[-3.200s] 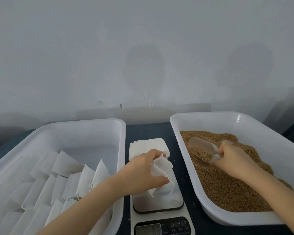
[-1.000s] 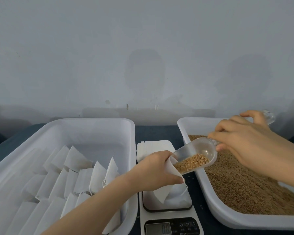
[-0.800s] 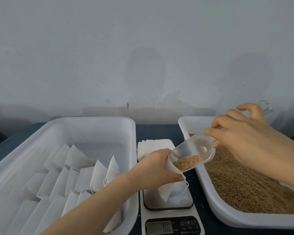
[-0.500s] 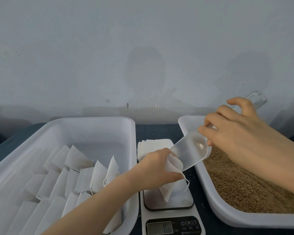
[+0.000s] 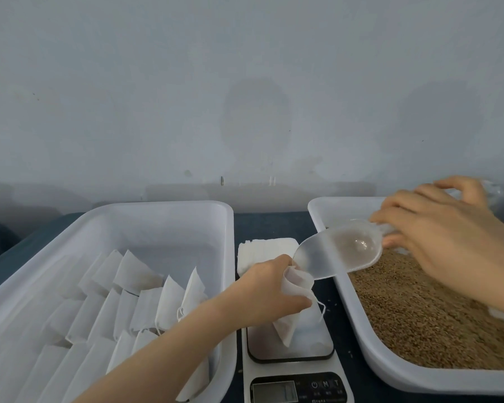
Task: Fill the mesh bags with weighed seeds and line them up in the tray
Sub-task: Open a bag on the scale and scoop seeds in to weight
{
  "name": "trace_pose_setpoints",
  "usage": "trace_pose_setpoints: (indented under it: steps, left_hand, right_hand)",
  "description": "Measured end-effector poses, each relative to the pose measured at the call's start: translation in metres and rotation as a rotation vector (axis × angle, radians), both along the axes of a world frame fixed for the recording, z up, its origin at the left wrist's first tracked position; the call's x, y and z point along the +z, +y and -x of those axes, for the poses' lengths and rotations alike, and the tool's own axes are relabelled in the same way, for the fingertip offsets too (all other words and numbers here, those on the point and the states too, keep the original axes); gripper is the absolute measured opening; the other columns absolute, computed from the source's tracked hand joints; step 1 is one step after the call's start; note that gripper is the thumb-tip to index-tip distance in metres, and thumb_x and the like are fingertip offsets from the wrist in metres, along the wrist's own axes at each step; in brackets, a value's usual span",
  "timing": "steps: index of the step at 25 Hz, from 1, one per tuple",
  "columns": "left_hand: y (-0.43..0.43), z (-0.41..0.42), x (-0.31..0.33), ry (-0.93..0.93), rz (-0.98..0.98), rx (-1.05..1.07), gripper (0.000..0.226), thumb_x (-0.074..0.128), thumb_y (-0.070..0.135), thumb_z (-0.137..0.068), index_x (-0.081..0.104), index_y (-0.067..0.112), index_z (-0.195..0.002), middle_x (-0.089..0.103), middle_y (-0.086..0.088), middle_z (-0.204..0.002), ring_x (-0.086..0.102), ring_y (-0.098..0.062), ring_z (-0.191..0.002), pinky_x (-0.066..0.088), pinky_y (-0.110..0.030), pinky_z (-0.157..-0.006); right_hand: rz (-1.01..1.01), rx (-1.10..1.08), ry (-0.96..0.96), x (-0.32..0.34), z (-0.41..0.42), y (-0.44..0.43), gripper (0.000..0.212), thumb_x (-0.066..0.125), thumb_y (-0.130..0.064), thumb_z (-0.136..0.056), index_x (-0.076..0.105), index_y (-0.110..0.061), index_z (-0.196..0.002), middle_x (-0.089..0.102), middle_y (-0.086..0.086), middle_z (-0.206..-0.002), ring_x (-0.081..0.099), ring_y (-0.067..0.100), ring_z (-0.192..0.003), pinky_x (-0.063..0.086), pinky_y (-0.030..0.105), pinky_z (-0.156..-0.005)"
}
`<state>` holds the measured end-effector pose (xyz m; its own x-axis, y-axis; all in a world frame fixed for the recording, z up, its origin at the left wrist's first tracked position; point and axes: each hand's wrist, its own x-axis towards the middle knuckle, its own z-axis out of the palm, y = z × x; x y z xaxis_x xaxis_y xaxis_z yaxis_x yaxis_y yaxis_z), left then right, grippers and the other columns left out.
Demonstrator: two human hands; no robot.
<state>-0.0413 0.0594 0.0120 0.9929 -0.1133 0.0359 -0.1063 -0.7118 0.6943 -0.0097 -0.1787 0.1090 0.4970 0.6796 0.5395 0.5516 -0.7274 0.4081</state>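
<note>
Head view: left grip (image 5: 269, 289) pinches the mesh bag (image 5: 293, 324) on the scale (image 5: 291, 349), right grip (image 5: 437, 237) holds the empty scoop (image 5: 341, 251); a loose pinch could spill its contents.

Soft, cool, even light, rather dim. Faint, fuzzy shadows lie on the wall (image 5: 256, 117). The right hand (image 5: 448, 242) is smeared with motion blur at its fingertips. Wide-angle distortion bows the left tray (image 5: 157, 203) near the frame's edge.
</note>
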Motion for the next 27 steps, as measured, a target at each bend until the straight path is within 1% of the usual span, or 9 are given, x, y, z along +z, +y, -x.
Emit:
trace_pose_setpoints:
  steps: [2, 4, 6, 8, 10, 12, 15, 20, 27]
  left_hand:
    - [0.000, 0.001, 0.000, 0.015, 0.004, -0.002, 0.032, 0.064, 0.044, -0.077, 0.044, 0.041, -0.102, 0.055, 0.016, -0.096, 0.054, -0.002, -0.084, 0.047, -0.019, -0.066]
    - [-0.001, 0.001, 0.000, 0.028, 0.005, -0.003, 0.033, 0.064, 0.044, -0.077, 0.044, 0.042, -0.103, 0.055, 0.016, -0.097, 0.055, -0.003, -0.085, 0.049, -0.018, -0.066]
    - [-0.002, 0.000, 0.000, 0.036, 0.001, -0.003, 0.033, 0.064, 0.045, -0.078, 0.044, 0.042, -0.104, 0.054, 0.016, -0.097, 0.056, -0.005, -0.085, 0.048, -0.017, -0.064]
    - [-0.002, -0.001, 0.000, 0.035, -0.008, -0.003, 0.034, 0.064, 0.046, -0.078, 0.043, 0.042, -0.104, 0.054, 0.017, -0.098, 0.056, -0.005, -0.085, 0.045, -0.016, -0.062]
    - [-0.001, 0.000, 0.000, 0.021, -0.019, -0.004, 0.033, 0.064, 0.047, -0.078, 0.043, 0.043, -0.104, 0.055, 0.017, -0.097, 0.056, -0.003, -0.085, 0.046, -0.016, -0.063]
    - [-0.001, 0.001, 0.000, 0.009, -0.023, -0.011, 0.033, 0.065, 0.047, -0.078, 0.044, 0.044, -0.103, 0.056, 0.017, -0.098, 0.056, -0.001, -0.086, 0.049, -0.016, -0.066]
    - [-0.002, 0.002, 0.001, 0.017, -0.022, -0.012, 0.031, 0.065, 0.047, -0.077, 0.043, 0.046, -0.100, 0.056, 0.017, -0.097, 0.057, -0.002, -0.084, 0.044, -0.013, -0.061]
    - [-0.001, 0.004, 0.003, 0.021, -0.011, -0.015, 0.030, 0.065, 0.046, -0.078, 0.042, 0.048, -0.098, 0.055, 0.019, -0.097, 0.057, -0.002, -0.083, 0.040, -0.009, -0.058]
    - [-0.001, 0.003, 0.003, 0.015, -0.011, -0.019, 0.031, 0.065, 0.046, -0.079, 0.043, 0.045, -0.101, 0.056, 0.018, -0.097, 0.057, -0.004, -0.084, 0.040, -0.009, -0.059]
  right_hand:
    - [-0.089, -0.101, 0.091, -0.009, -0.008, -0.013, 0.018, 0.067, -0.029, -0.073, 0.071, -0.022, -0.090, 0.071, -0.006, -0.088, 0.067, 0.023, -0.077, 0.024, 0.035, -0.083]
    - [-0.146, -0.323, 0.259, -0.018, -0.017, -0.021, 0.025, 0.051, -0.040, -0.086, 0.063, -0.027, -0.105, 0.068, -0.012, -0.095, 0.066, 0.014, -0.083, 0.032, 0.033, -0.083]
    - [-0.202, -0.492, 0.427, -0.032, -0.028, -0.022, 0.023, 0.043, -0.043, -0.095, 0.054, -0.025, -0.102, 0.061, -0.012, -0.084, 0.060, 0.009, -0.070, 0.043, 0.027, -0.061]
    - [-0.181, -0.578, 0.451, -0.053, -0.038, -0.018, 0.019, 0.045, -0.037, -0.096, 0.051, -0.019, -0.097, 0.057, -0.008, -0.079, 0.057, 0.010, -0.064, 0.039, 0.024, -0.048]
    - [-0.125, -0.665, 0.419, -0.072, -0.042, -0.009, 0.019, 0.050, -0.027, -0.093, 0.051, -0.015, -0.108, 0.061, -0.002, -0.093, 0.061, 0.015, -0.074, 0.041, 0.026, -0.054]
    - [-0.048, -0.728, 0.420, -0.085, -0.043, -0.005, 0.029, 0.051, -0.017, -0.090, 0.047, -0.011, -0.119, 0.060, 0.003, -0.110, 0.063, 0.018, -0.084, 0.041, 0.028, -0.058]
    - [0.037, -0.716, 0.436, -0.092, -0.040, 0.000, 0.039, 0.053, -0.015, -0.090, 0.041, -0.011, -0.126, 0.056, 0.003, -0.113, 0.060, 0.016, -0.080, 0.033, 0.026, -0.050]
    - [-0.029, -0.624, 0.474, -0.096, -0.036, 0.008, 0.027, 0.052, -0.024, -0.093, 0.042, -0.014, -0.117, 0.055, 0.001, -0.104, 0.050, 0.015, -0.068, 0.026, 0.025, -0.044]
    - [-0.298, -0.600, 0.673, -0.104, -0.046, -0.006, 0.021, 0.051, -0.037, -0.093, 0.046, -0.017, -0.095, 0.053, -0.005, -0.078, 0.055, 0.010, -0.063, 0.040, 0.025, -0.049]
